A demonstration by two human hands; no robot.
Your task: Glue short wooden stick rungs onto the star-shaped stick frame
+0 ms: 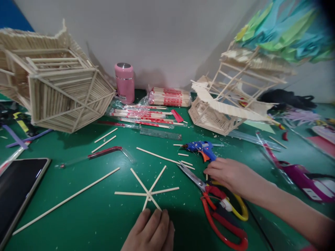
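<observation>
At a green counter [86, 223], a left hand [151, 232] rests its bent fingers against the two nearest arms of a six-armed star of wooden sticks [149, 192], which spreads just beyond the fingertips; whether they pinch it cannot be told. The right hand [227, 174] has its fingers curled at the lower handle of one blue glue gun [200, 148]; whether they close on it cannot be told either.

No brand can be made out: red print on the bundle of packaged sticks [170, 97], well beyond both hands' fingers, is too small to read, as are a small label near the base of one pink flask [124, 83] and white markings on a purple tool [309, 181] to the right of the right fingers.

Scissors [193, 177] with red and yellow handle loops lie between the hands, just beside the right fingers. To the left of the left fingers lie one long stick [66, 201] and one phone [22, 195], its screen dark; farther out are two short parallel sticks [104, 139]. Two stick-built models, a left model [70, 94] and a right model [225, 111], stand beyond the fingers on either side.
</observation>
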